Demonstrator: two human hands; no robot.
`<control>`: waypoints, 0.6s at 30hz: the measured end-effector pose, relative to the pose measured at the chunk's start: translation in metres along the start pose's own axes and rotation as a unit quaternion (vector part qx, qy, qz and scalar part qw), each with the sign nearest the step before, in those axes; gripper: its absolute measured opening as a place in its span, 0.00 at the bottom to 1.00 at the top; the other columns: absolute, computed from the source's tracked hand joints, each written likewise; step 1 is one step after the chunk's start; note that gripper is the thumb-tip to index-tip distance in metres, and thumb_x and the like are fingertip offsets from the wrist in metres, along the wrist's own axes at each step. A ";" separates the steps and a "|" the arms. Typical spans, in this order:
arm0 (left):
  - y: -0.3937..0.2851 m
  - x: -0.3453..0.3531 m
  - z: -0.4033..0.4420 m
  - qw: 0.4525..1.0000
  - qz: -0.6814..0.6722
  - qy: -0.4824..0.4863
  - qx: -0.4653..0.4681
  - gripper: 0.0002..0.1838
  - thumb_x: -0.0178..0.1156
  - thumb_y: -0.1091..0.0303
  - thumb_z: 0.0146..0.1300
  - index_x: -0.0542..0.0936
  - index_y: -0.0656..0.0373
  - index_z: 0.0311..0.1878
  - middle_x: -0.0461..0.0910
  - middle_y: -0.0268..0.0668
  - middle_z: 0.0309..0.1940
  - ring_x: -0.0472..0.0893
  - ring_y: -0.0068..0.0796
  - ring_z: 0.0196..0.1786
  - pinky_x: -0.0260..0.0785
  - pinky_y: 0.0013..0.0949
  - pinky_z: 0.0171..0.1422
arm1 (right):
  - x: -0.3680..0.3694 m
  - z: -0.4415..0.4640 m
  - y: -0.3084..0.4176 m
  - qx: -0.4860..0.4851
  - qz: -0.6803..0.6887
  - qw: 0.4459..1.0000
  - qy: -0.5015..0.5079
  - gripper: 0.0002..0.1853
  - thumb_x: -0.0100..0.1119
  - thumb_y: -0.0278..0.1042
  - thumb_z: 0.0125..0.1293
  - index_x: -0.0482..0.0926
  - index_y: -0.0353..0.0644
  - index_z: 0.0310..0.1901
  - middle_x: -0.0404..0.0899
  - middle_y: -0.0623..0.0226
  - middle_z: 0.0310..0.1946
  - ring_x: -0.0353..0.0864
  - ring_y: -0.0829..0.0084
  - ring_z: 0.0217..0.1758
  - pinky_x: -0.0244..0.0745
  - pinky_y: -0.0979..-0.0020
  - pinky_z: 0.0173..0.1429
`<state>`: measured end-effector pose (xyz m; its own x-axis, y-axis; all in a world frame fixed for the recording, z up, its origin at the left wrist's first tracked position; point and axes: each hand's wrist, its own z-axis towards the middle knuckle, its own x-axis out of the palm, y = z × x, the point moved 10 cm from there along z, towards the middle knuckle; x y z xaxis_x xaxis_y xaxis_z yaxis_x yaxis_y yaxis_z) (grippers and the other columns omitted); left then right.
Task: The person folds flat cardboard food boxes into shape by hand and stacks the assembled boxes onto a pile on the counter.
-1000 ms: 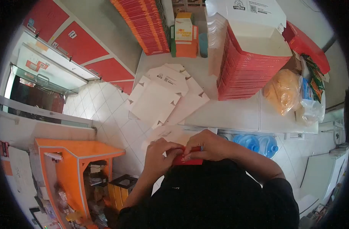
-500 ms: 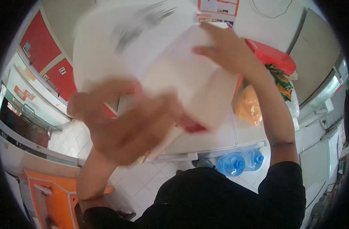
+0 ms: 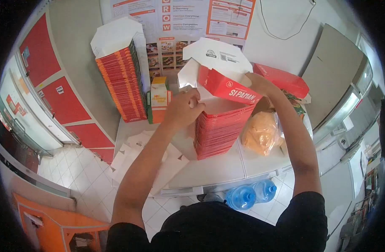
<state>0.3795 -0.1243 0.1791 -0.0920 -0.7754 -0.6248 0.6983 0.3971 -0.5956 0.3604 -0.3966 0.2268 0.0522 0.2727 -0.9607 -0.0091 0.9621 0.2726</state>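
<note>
Red-and-white cardboard box (image 3: pixel 229 87) tilts over stacked red cartons (image 3: pixel 219 133); my right hand (image 3: pixel 261 84) grips it, seemingly steadying. My left hand (image 3: pixel 184 107) curls, hold unclear.

Open red box (image 3: pixel 233 87) over stack (image 3: pixel 221 133)

There are two hands, a left hand (image 3: pixel 185 108) and a right hand (image 3: pixel 261 85); one lettered red box (image 3: pixel 234 90); two carton stacks, an orange stack (image 3: pixel 121 86) far left and a red stack (image 3: pixel 219 133) in the middle; two blue bottles (image 3: pixel 241 197) near; one orange-filled bag (image 3: pixel 261 132) right.
</note>
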 end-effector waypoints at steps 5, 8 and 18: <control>0.011 -0.002 0.002 0.997 -0.057 0.005 -0.058 0.17 0.69 0.55 0.59 0.80 0.56 0.44 0.86 0.41 0.36 0.87 0.42 0.41 0.78 0.44 0.48 | 0.002 0.014 -0.013 -0.065 -0.085 0.993 -0.048 0.44 0.73 0.39 0.55 0.68 0.27 0.71 0.76 0.37 0.66 0.78 0.47 0.69 0.73 0.55 0.72; 0.023 0.007 0.000 0.995 -0.096 -0.020 -0.029 0.18 0.70 0.56 0.57 0.80 0.56 0.45 0.87 0.42 0.36 0.88 0.42 0.41 0.78 0.44 0.48 | -0.002 0.009 0.007 -0.010 -0.100 0.994 -0.041 0.39 0.67 0.30 0.55 0.70 0.29 0.70 0.77 0.36 0.63 0.80 0.45 0.66 0.75 0.54 0.69; -0.017 0.010 -0.021 0.996 -0.081 0.037 0.025 0.36 0.58 0.80 0.66 0.70 0.47 0.78 0.88 0.48 0.48 0.89 0.40 0.51 0.81 0.39 0.61 | 0.008 0.032 0.020 -0.052 -0.166 0.981 -0.081 0.17 0.58 0.26 0.50 0.87 0.29 0.41 0.87 0.42 0.37 0.89 0.45 0.42 0.84 0.52 0.50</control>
<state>0.3520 -0.1282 0.1728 -0.2564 -0.7885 -0.5590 0.7046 0.2434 -0.6666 0.3925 -0.3750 0.2267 0.2282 -0.0513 -0.9723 -0.0669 0.9954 -0.0683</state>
